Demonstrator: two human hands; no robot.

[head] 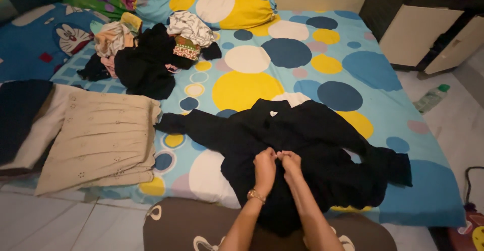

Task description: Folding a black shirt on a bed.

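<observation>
Black cloth fills the middle of what we see: a dark long-sleeved shirt (302,145) lies spread front-up on the mattress sheet (282,49), which is light blue with big yellow, white and navy circles. Its collar points away from us and its sleeves reach out to either side. We have both hands pressed together at the shirt's front, near its centre line. Our left hand (264,169), with a gold bracelet (255,196) at the wrist, is closed with its fingers pinching the fabric, and our right hand (291,163) is touching it just beside, fingers likewise curled onto the same cloth; what exactly sits between the fingertips is too small for us to tell. To the left of the shirt lies a folded beige garment (101,140), with a dark folded piece (20,115) beside it. Farther up the bed sits a loose heap of clothes (151,49), black and patterned, near a bolster (222,9) in the same circle print. On the tiled floor to the right lies a plastic bottle (431,98) with a green cap.
</observation>
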